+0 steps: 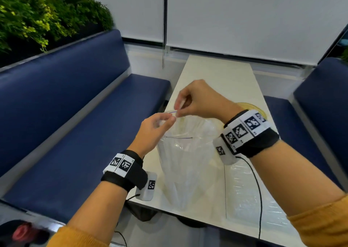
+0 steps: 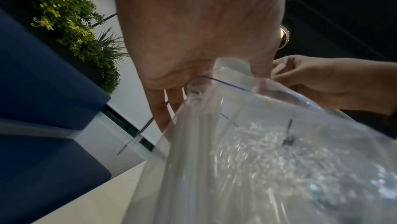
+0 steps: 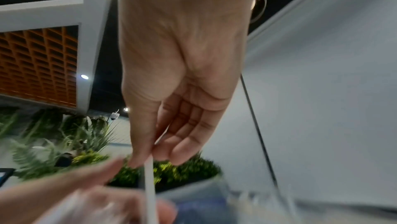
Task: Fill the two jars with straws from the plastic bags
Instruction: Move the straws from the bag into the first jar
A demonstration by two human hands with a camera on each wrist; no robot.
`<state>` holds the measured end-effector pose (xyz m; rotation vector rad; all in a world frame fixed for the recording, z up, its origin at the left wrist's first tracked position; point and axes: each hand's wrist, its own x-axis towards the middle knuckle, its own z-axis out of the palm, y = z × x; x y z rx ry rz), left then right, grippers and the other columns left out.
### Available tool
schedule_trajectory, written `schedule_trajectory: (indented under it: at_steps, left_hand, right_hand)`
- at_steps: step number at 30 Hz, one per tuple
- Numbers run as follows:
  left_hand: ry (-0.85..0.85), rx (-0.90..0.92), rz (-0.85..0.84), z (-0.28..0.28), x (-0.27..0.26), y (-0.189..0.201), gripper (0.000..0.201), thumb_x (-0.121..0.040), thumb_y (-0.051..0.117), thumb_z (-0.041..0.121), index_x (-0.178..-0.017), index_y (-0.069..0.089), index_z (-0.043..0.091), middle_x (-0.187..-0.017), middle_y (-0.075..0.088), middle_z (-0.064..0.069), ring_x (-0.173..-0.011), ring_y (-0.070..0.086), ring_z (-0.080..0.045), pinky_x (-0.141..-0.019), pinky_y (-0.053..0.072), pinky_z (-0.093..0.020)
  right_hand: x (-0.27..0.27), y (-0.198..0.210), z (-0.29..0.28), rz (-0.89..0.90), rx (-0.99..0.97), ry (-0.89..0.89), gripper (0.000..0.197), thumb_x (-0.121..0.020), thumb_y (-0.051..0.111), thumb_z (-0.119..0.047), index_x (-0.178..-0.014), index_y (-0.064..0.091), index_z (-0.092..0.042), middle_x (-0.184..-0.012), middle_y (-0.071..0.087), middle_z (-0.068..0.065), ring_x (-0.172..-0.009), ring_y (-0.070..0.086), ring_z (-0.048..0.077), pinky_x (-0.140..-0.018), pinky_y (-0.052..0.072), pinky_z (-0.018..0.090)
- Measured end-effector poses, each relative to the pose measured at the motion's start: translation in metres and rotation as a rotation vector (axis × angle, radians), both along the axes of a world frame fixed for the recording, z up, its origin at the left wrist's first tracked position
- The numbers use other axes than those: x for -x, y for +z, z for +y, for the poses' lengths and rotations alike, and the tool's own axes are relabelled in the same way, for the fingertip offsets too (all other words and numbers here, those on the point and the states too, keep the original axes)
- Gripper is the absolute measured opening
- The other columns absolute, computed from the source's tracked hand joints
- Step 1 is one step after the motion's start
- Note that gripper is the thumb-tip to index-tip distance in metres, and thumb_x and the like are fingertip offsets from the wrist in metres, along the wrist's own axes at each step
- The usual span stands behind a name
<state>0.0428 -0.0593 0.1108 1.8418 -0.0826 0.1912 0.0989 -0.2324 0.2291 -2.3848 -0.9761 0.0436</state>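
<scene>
- Overhead, a pale narrow bench [image 1: 222,73] runs away from the viewer between two blue padded seats [image 1: 79,115], with white blinds [image 1: 244,17] at the far end and green plants [image 1: 37,11] far left.
- Standing near the bench's near edge is a clear zip bag [image 1: 188,162] with a thin blue seal line, full of pale translucent straws [image 2: 206,142] that lie lengthwise in it.
- A second clear bag [image 1: 250,196] lies flat on the bench to the right.
- Behind the right wrist a jar [image 1: 252,108] shows only as a yellowish rim; the rest is hidden.
- The left hand [image 1: 156,130] pinches the bag's top edge at the seal, holding the mouth up.
- The right hand [image 1: 197,100], just above the mouth, has thumb and forefinger closed on one white straw [image 3: 149,176], the other fingers loosely curled.
- That straw hangs down from the grip into the open bag, close beside the left fingertips.
</scene>
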Motion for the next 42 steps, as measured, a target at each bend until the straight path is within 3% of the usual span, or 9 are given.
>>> schedule_trajectory:
  at_steps: [7,12,14,17,21,30,35,39,42]
  left_hand:
    - [-0.066,0.231,0.156,0.008,0.005,-0.005,0.070,-0.093,0.022,0.077,-0.141,0.056,0.039,-0.139,0.064,0.011,-0.131,0.058,-0.017,-0.113,0.040,-0.059]
    - [-0.090,0.285,0.159,0.007,0.004,-0.007,0.058,-0.094,0.027,0.072,-0.138,0.056,0.048,-0.146,0.056,0.017,-0.133,0.056,-0.017,-0.112,0.042,-0.060]
    - [-0.114,0.340,0.157,0.006,0.002,-0.011,0.059,-0.094,0.029,0.073,-0.141,0.054,0.047,-0.150,0.053,0.014,-0.134,0.057,-0.018,-0.113,0.041,-0.059]
    - [-0.123,0.438,0.156,0.002,0.000,-0.015,0.064,-0.095,0.031,0.072,-0.146,0.051,0.040,-0.153,0.051,0.011,-0.136,0.055,-0.017,-0.115,0.040,-0.055]
    - [-0.093,0.570,0.172,-0.001,-0.002,-0.018,0.062,-0.093,0.034,0.068,-0.144,0.050,0.037,-0.154,0.048,0.014,-0.141,0.050,-0.015,-0.099,0.054,-0.032]
    - [-0.050,0.621,0.207,-0.001,-0.003,-0.023,0.067,-0.097,0.033,0.068,-0.151,0.045,0.030,-0.157,0.044,0.012,-0.150,0.035,-0.018,-0.123,0.030,-0.047]
    - [-0.083,0.571,0.172,-0.004,0.000,-0.018,0.072,-0.090,0.032,0.070,-0.148,0.046,0.030,-0.155,0.047,0.009,-0.141,0.047,-0.014,-0.086,0.054,-0.016]
    - [-0.088,0.480,0.141,-0.001,-0.002,-0.021,0.089,-0.077,0.062,0.079,-0.147,0.049,0.027,-0.148,0.056,0.001,-0.136,0.054,-0.016,-0.109,0.048,-0.033]
    - [-0.122,0.401,0.094,0.001,-0.002,-0.023,0.110,-0.059,0.084,0.070,-0.149,0.044,0.021,-0.139,0.062,0.001,-0.126,0.061,-0.011,-0.100,0.050,-0.028]
  right_hand:
    - [-0.006,-0.066,0.023,0.200,0.071,-0.171,0.012,-0.090,0.068,-0.019,-0.088,0.069,-0.007,-0.087,0.073,0.008,-0.079,0.074,0.023,-0.077,0.061,0.039]
    - [-0.004,-0.073,0.024,0.360,0.177,-0.235,0.022,-0.100,0.045,-0.020,-0.079,0.049,-0.014,-0.075,0.054,-0.001,-0.073,0.053,0.018,-0.065,0.041,0.028]
    - [-0.002,-0.072,0.026,0.553,0.191,-0.203,0.010,-0.094,0.051,-0.024,-0.095,0.046,-0.014,-0.081,0.051,-0.005,-0.076,0.050,0.012,-0.070,0.043,0.026]
    - [0.002,-0.074,0.028,0.666,0.278,-0.169,0.072,-0.071,0.075,-0.032,-0.129,0.035,-0.018,-0.117,0.059,0.004,-0.110,0.059,0.020,-0.098,0.051,0.039]
    - [0.009,-0.081,0.033,0.639,0.220,-0.228,0.100,-0.069,0.090,-0.032,-0.137,0.020,-0.014,-0.112,0.053,-0.002,-0.112,0.055,0.020,-0.095,0.050,0.034]
    - [0.025,-0.093,0.052,0.296,0.324,-0.084,0.049,-0.095,0.059,-0.034,-0.135,0.049,-0.009,-0.121,0.064,0.013,-0.107,0.063,0.032,-0.094,0.051,0.040]
    - [0.030,-0.091,0.050,0.331,0.165,0.020,0.023,-0.101,0.050,-0.017,-0.113,0.059,0.000,-0.108,0.067,0.020,-0.099,0.063,0.033,-0.088,0.050,0.041]
    - [0.026,-0.087,0.049,0.327,-0.022,-0.001,0.020,-0.094,0.055,-0.006,-0.113,0.057,-0.002,-0.104,0.065,0.016,-0.096,0.064,0.028,-0.084,0.054,0.041]
    - [0.019,-0.080,0.045,0.354,-0.150,-0.021,0.021,-0.092,0.055,-0.005,-0.112,0.053,-0.001,-0.099,0.063,0.015,-0.087,0.062,0.022,-0.077,0.055,0.036]
